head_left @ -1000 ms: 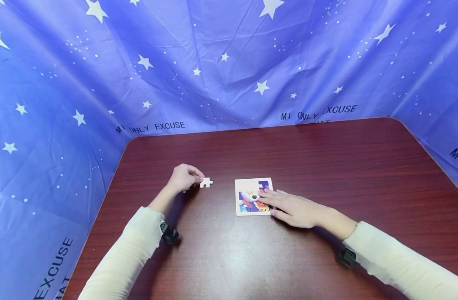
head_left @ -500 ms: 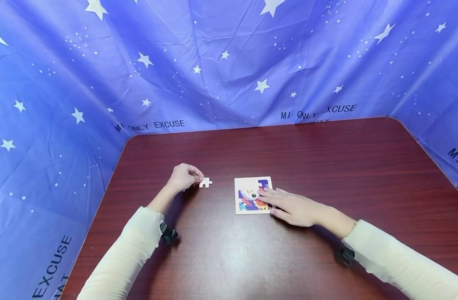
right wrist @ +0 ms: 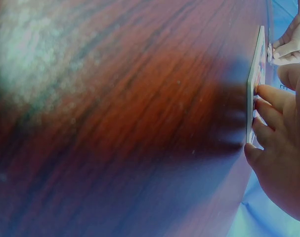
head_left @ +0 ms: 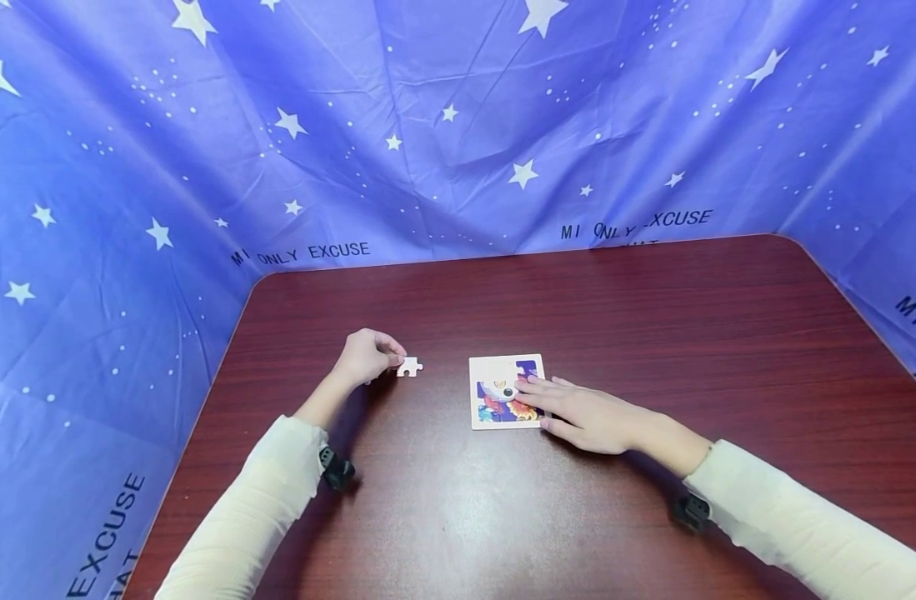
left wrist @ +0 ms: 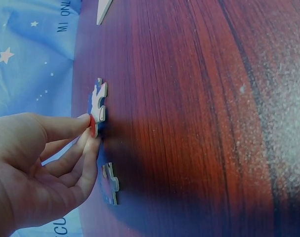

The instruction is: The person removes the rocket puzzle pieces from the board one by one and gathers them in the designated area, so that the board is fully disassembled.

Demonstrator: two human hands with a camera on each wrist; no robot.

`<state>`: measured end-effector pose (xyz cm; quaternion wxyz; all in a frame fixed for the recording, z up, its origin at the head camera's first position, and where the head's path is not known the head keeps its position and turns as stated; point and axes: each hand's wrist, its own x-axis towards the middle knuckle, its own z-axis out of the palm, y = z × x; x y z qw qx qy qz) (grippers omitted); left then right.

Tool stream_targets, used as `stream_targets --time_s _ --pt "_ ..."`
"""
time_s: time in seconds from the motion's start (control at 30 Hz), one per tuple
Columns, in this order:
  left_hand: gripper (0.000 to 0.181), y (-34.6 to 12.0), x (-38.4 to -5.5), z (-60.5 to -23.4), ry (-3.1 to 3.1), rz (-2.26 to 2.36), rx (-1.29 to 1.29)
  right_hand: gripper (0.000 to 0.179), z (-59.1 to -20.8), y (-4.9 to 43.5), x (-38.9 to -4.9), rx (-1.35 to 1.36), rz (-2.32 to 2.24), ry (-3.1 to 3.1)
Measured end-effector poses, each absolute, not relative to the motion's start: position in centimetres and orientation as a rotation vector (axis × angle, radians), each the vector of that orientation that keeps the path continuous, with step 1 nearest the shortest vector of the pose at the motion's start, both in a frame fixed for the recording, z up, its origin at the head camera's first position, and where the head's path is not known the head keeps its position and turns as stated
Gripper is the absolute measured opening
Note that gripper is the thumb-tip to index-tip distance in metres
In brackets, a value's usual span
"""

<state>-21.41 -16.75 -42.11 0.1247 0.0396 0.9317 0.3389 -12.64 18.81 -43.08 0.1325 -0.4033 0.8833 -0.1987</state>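
Observation:
My left hand (head_left: pixel 367 357) pinches a jigsaw piece (left wrist: pixel 98 101) between thumb and fingertips, close over the table on the left. The piece shows a pale face with some blue and red. A second jigsaw piece (left wrist: pixel 109 183) lies on the table beside the fingers in the left wrist view; the hand mostly hides it in the head view. To the right is a square jigsaw puzzle (head_left: pixel 495 408) in a pale frame, its picture purple, orange and white. My right hand (head_left: pixel 594 415) rests on its right edge with fingers extended, covering part of the picture.
The dark red wooden table (head_left: pixel 653 317) has rounded back corners. A blue curtain (head_left: pixel 458 150) with white stars hangs behind it and along both sides. Black wrist cameras sit at both sleeve cuffs.
The pinched jigsaw piece has shifted very slightly to the left and tilted a little. The right hand stays on the puzzle frame.

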Motion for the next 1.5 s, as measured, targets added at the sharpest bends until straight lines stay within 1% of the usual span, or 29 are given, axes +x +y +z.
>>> stream_targets --time_s 0.9,1.13,1.33,1.5 --pt "0.009 -16.8 -21.2 -41.9 2.71 0.985 0.12 0.048 -43.3 18.8 -12.6 -1.178 -0.572 2.587" --pt "0.008 -16.8 -21.3 -41.8 2.702 0.987 0.103 0.05 -43.0 18.7 -12.6 -1.133 -0.58 2.586" --pt "0.008 -16.4 -21.3 -41.2 2.715 0.979 0.135 0.049 -42.9 18.6 -12.6 -1.146 -0.582 2.6" --pt "0.008 -15.3 -21.2 -40.5 2.761 0.948 0.24 0.048 -43.0 18.6 -12.6 -1.167 -0.573 2.617"
